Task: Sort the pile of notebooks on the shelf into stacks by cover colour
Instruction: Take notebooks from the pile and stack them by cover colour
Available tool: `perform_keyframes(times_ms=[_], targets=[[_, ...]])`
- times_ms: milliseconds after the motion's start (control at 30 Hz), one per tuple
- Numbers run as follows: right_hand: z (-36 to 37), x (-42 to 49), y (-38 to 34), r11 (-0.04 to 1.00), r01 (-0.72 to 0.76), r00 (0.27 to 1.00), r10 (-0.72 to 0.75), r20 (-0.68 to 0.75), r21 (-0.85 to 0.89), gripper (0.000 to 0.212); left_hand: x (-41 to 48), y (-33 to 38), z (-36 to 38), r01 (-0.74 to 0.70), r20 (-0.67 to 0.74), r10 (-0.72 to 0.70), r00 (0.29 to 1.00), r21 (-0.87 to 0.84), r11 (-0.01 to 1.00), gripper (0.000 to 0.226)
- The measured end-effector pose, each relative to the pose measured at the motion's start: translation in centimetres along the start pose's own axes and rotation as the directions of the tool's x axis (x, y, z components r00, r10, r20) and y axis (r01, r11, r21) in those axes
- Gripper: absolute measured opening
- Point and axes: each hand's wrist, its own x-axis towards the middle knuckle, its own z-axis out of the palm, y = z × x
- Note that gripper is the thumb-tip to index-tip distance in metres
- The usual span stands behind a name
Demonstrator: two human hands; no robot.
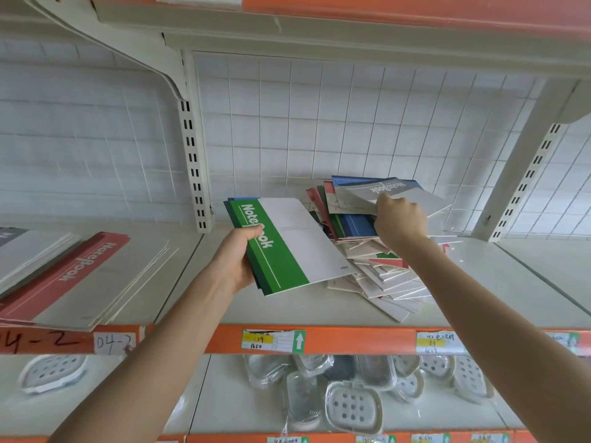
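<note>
Gripping, at frame centre, a thin bundle topped by a green notebook [281, 247] in the left hand [235, 255], thumb curling over the cover and the other fingers hidden underneath. Pinching, just right of centre, the near edge of a grey notebook [403, 194] with the right hand [401, 220], fingers curling round it atop the mixed pile [380, 273] sprawling across the shelf [256, 310]. Likely lifting that grey one off: better peeling it straight up than dragging it, avoiding pulling the loose, fanned covers underneath toward the shelf's front lip. Probably aiming for the grey stack [12, 236] at the far left edge, beside the red stack [80, 263] at lower left. Seeing no real containers on this level; noting, along the bottom of the frame, plastic-wrapped perforated soap dishes [351, 406] lying jumbled, apparently holding nothing.
</note>
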Motion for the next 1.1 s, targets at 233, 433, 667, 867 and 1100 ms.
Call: perform_keyframes(times_ms=[233, 433, 667, 867, 1100], targets=[[1.7, -3.2, -2.2, 0.823, 0.477, 0.853, -0.349, -0.387, 0.310, 0.027, 0.5, -0.2, 0.4, 0.030, -0.034, -0.031, 0.999, -0.024, 0.999, 0.030], [3.6, -3.5, -2.9, 0.477, 0.765, 0.643, -0.603, -0.472, 0.432, 0.045, 1.0, -0.1, -0.2, 0.017, 0.018, -0.015, 1.000, -0.133, 0.991, 0.037], [3.5, -3.1, -2.4, 0.452, 0.670, 0.676, -0.699, -0.232, 0.589, 0.031, 0.6, -0.2, -0.8, 0.011, -0.013, -0.012, 1.000, -0.069, 0.998, 0.014], [2.0, -0.9, -3.3, 0.607, 0.538, 0.834, -0.484, -0.265, 0.585, 0.017, 1.0, 0.2, -2.2, -0.001, -0.063, -0.004, 0.998, -0.074, 0.997, 0.012], [1.9, 4.0, -3.3, 0.955, -0.022, 0.991, -0.017, 0.130, 0.295, 0.044, 1.4, 1.1, -2.7, 0.037, -0.092, -0.046, 0.995, -0.095, 0.995, 0.015]])
